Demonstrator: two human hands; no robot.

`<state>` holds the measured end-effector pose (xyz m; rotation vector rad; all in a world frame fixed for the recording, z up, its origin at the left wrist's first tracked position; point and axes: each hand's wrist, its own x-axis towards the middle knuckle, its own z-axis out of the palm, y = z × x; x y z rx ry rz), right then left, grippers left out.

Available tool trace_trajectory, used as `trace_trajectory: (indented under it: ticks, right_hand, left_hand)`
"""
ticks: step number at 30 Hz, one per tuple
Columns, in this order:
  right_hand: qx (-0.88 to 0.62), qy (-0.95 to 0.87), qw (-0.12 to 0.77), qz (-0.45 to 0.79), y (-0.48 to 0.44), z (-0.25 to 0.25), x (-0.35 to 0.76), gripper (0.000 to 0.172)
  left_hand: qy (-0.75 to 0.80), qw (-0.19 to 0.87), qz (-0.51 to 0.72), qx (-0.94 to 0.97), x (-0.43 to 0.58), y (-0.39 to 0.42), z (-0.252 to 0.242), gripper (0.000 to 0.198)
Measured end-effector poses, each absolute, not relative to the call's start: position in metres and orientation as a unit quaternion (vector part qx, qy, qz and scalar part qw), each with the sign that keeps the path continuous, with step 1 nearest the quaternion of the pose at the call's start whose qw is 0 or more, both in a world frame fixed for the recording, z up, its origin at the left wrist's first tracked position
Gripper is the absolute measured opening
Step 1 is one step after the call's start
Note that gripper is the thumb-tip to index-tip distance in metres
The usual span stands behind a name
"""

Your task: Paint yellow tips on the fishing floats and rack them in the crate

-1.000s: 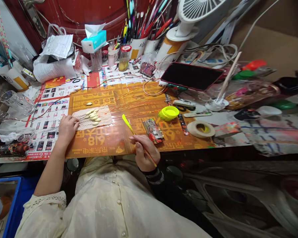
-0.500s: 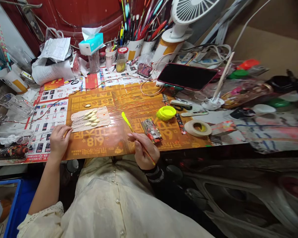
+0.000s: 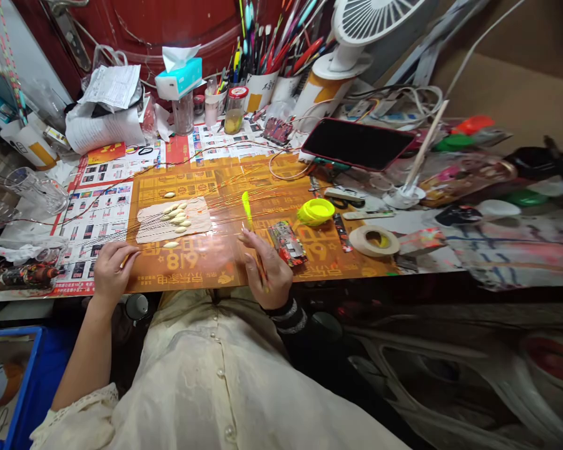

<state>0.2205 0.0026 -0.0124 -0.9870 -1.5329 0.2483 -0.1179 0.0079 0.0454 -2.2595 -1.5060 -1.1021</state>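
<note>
While right hand [image 3: 271, 273] grips it, brush [image 3: 247, 210] protrudes ahead.

Brush tip [image 3: 246, 209], tub [image 3: 316, 213] neon yellow; buds [image 3: 181, 222] cream; cloth [image 3: 199, 219] pale pink; mat [image 3: 225, 262] orange, gold-lettered.

Left hand [image 3: 114, 270]: fingers pinched together, near a pale sheet [image 3: 145, 231]
Right hand [image 3: 269, 269]: holds a yellow-tipped brush [image 3: 247, 209]
Pale buds [image 3: 180, 219]: clustered over the sheet, 1 just off its near edge
Yellow tub [image 3: 316, 212]: on the table [image 3: 216, 256], near a tape roll [image 3: 359, 242]
</note>
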Motion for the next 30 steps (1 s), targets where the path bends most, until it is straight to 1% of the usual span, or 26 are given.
trace_trajectory:
  ticks: [5,7,10,12,16,19,23,30]
  right_hand:
    - [-0.435,-0.678,0.591,0.040,-0.001,-0.019,0.220,0.046]
    - [-0.437,-0.685,0.583,0.005,-0.004,-0.022,0.221,0.045]
    - [-0.445,-0.687,0.571,-0.056,-0.006,-0.029,0.224,0.045]
    - [-0.448,-0.683,0.568,-0.099,-0.005,-0.035,0.227,0.047]
    - [-0.422,-0.672,0.589,-0.154,0.001,-0.042,0.228,0.052]
    - [-0.411,-0.668,0.595,-0.174,0.004,-0.041,0.226,0.053]
    - [-0.402,-0.666,0.598,-0.192,0.006,-0.036,0.223,0.051]
    - [-0.417,-0.665,0.595,-0.172,0.004,-0.033,0.220,0.051]
  left_hand:
    - [-0.517,0.076,-0.359,-0.773,-0.117,0.001,0.039,0.015]
    - [-0.511,0.080,-0.356,-0.778,-0.116,-0.003,0.036,0.016]
    - [-0.468,0.123,-0.363,-0.796,-0.123,-0.007,0.028,0.017]
    - [-0.452,0.159,-0.345,-0.807,-0.135,-0.010,0.022,0.022]
    - [-0.486,0.188,-0.298,-0.800,-0.167,-0.023,0.010,0.035]
    - [-0.505,0.192,-0.290,-0.790,-0.183,-0.033,0.004,0.038]
    - [-0.505,0.201,-0.293,-0.786,-0.188,-0.040,-0.001,0.036]
    - [-0.501,0.221,-0.291,-0.784,-0.186,-0.040,-0.003,0.033]
